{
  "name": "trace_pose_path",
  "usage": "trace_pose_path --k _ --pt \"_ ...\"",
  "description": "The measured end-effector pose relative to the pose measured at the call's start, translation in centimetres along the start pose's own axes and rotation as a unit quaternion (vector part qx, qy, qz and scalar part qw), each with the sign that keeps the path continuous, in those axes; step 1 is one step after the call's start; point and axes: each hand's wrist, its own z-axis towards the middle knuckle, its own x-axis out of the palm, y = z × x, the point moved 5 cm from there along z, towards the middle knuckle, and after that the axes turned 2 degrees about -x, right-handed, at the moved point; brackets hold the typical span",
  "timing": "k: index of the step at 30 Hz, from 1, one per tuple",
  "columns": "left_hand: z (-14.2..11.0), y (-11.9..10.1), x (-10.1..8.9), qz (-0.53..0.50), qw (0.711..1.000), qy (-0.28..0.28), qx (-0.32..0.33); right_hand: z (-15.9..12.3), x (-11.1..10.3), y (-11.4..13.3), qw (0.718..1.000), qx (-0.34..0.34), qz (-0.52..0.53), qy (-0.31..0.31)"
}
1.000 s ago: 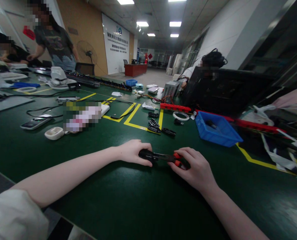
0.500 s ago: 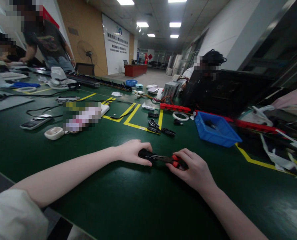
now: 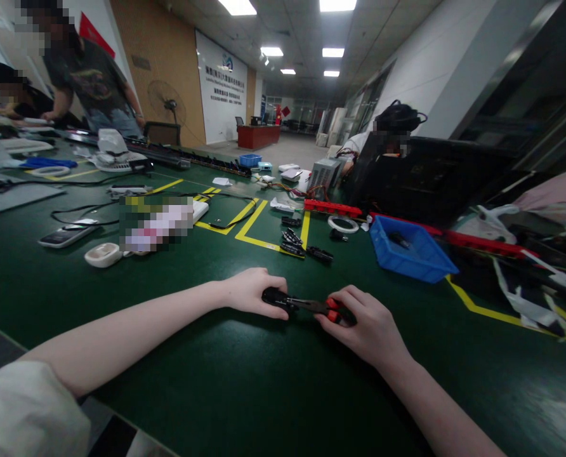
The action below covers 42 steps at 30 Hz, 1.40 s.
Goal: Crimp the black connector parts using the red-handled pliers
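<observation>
My left hand (image 3: 255, 292) is closed round a small black part (image 3: 276, 297), its thumb and fingers on either side. In my right hand (image 3: 361, 317) is a pair of needle-nose pliers (image 3: 315, 306) with red and black handles. The long jaws point left and their tips meet the right end of the black part; whether they grip it I cannot tell. Both hands are low over the green table (image 3: 245, 387). Beyond them lie several small black parts (image 3: 292, 244), partly on yellow tape (image 3: 259, 241).
A blue tray (image 3: 414, 254) with a dark item inside stands to the right. On the left are a phone-like device (image 3: 68, 233), a white oval item (image 3: 103, 255) and a black cable (image 3: 87, 208). A large black panel (image 3: 426, 171) stands behind the tray. People work beyond the table.
The view has shifted very slightly. Both hands keep nearly the same place, with the black part and the pliers still held and the plier tips still against the part.
</observation>
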Motion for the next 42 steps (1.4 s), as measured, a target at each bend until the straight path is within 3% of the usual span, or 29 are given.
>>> trace_pose_path --k 21,42 --pt "-0.12 0.08 -0.11 -0.016 0.999 0.0 -0.032 0.03 -0.14 0.17 0.999 -0.025 -0.027 0.002" --pt "-0.07 0.24 0.22 0.001 1.0 -0.023 -0.015 0.12 -0.09 0.41 1.0 -0.018 -0.022 0.006"
